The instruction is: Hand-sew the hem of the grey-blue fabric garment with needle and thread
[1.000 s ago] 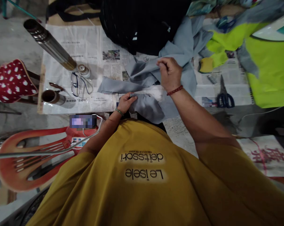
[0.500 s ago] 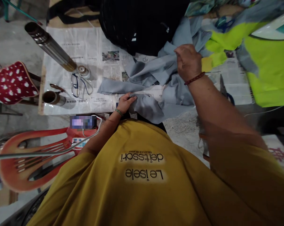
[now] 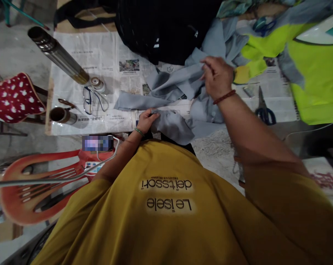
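Note:
My left hand [image 3: 147, 120] is at the table's front edge, thumb and fingers pinching a piece of grey cloth [image 3: 173, 127] that hangs toward my lap. My right hand [image 3: 218, 76] is raised over more grey cloth strips [image 3: 177, 82], to the right of the left hand. Its fingers are curled with the tips close together, and anything between them is too small to make out. Dark-handled scissors [image 3: 263, 110] lie on the newspaper right of my right forearm.
Newspaper [image 3: 100, 55] covers the table. A steel flask [image 3: 60, 55], eyeglasses [image 3: 88, 101] and a cup [image 3: 62, 116] stand or lie at left. An iron [image 3: 321, 32] rests on bright yellow cloth [image 3: 318, 81]. Black fabric [image 3: 166, 29] is piled at the back. A red chair [image 3: 17, 165] stands at lower left.
My right hand has moved slightly left and down, and its fingers have loosened a little. More of the scissors now shows. My left hand keeps its pinch on the grey cloth.

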A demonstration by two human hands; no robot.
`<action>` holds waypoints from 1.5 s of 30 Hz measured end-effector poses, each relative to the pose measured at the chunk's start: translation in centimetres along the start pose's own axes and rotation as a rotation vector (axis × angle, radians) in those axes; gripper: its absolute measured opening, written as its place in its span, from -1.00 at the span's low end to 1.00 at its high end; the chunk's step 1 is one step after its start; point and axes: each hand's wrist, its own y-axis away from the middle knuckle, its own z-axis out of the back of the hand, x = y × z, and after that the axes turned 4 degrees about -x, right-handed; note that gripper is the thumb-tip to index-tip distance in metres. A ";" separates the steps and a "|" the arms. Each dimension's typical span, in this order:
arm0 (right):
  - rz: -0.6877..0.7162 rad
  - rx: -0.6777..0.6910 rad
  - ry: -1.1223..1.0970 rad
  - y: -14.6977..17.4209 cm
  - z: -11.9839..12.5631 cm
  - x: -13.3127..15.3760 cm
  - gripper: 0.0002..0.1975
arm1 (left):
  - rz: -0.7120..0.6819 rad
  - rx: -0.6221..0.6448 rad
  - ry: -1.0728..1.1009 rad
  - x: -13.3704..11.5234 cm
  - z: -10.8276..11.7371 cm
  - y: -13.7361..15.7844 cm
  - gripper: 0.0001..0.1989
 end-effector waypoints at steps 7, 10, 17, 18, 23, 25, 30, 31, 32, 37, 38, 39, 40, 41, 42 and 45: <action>-0.400 0.388 -0.359 11.7 -5.3 5.5 -0.77 | -0.032 -0.037 0.012 0.1 0.0 0.2 -0.76; -0.446 0.527 -0.340 14.7 -6.7 6.4 -0.74 | -0.051 -0.048 -0.015 0.3 0.1 0.2 -0.77; -0.419 0.559 -0.224 15.0 -8.3 6.5 -0.76 | -0.056 -0.050 -0.070 0.5 0.1 0.2 -0.76; -0.411 0.562 -0.219 14.8 -8.4 6.5 -0.76 | -0.055 -0.051 -0.071 0.6 0.1 0.2 -0.75; -0.363 0.560 -0.188 14.5 -8.6 6.5 -0.77 | -0.062 -0.045 -0.059 0.7 0.1 0.1 -0.75; -0.352 0.559 -0.163 14.4 -8.7 6.4 -0.77 | -0.063 -0.047 -0.049 0.6 0.0 0.2 -0.75; -0.311 0.570 -0.129 14.2 -8.7 6.3 -0.78 | -0.058 -0.069 -0.060 0.4 0.0 0.2 -0.81; -0.309 0.574 -0.131 14.3 -8.7 6.3 -0.78 | -0.064 -0.068 -0.060 0.4 0.0 0.2 -0.82; -0.310 0.578 -0.131 14.3 -8.6 6.4 -0.79 | -0.070 -0.067 -0.059 0.4 0.0 0.2 -0.83; -0.352 0.597 -0.102 14.1 -8.4 6.8 -0.77 | -0.086 -0.067 -0.071 0.5 0.1 0.2 -0.80; -0.366 0.601 -0.097 14.0 -8.4 6.9 -0.76 | -0.089 -0.065 -0.070 0.5 0.1 0.2 -0.78; -0.382 0.607 -0.093 13.9 -8.4 7.1 -0.75 | -0.093 -0.059 -0.066 0.5 0.1 0.2 -0.77; -0.397 0.610 -0.093 13.9 -8.3 7.3 -0.74 | -0.097 -0.051 -0.059 0.5 0.1 0.2 -0.75; -0.410 0.607 -0.096 13.8 -8.3 7.4 -0.74 | -0.101 -0.044 -0.053 0.5 0.1 0.2 -0.73; -0.423 0.600 -0.102 13.7 -8.3 7.6 -0.73 | -0.105 -0.037 -0.047 0.5 0.1 0.2 -0.72; -0.499 0.576 -0.157 13.8 -8.6 8.0 -0.74 | -0.113 -0.030 -0.052 0.4 0.0 0.2 -0.70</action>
